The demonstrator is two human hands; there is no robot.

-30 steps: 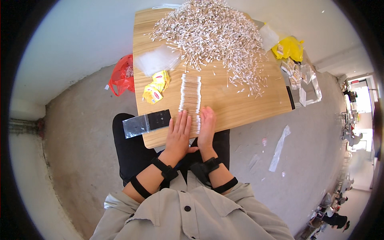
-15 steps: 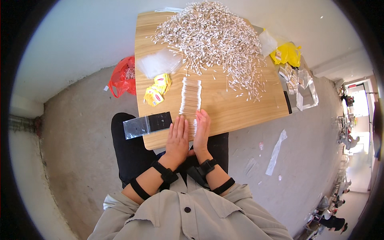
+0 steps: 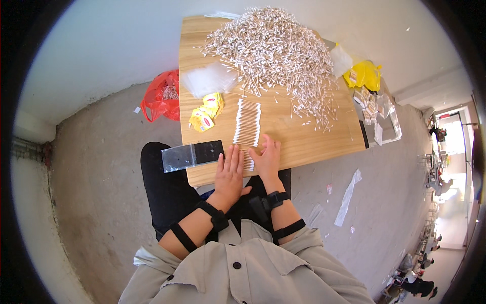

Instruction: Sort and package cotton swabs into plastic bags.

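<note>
A column of cotton swabs (image 3: 247, 124) lies side by side on the wooden table (image 3: 291, 147), running from its middle toward the near edge. My left hand (image 3: 230, 175) rests flat along the column's left side at the near end, fingers straight and pointing away from me. Beside the column's right side is my right hand (image 3: 267, 157), its fingers apart and slightly bent, thumb toward the swabs. Part of the near swabs is hidden between the hands. Left of my left hand lies a clear plastic bag (image 3: 178, 158) across a black strip (image 3: 208, 151).
A large heap of loose cotton swabs (image 3: 276, 50) covers the far table. Yellow printed cards (image 3: 203, 119) and clear bags (image 3: 210, 80) lie at left. A red bag (image 3: 161, 99) hangs off the left side; a yellow bag (image 3: 365, 75) and a clear tray (image 3: 392, 126) sit at right.
My right hand has drawn off the swab column to the right, and its fingers have spread. My left hand stays along the column's left side. The whole view has shifted slightly.
</note>
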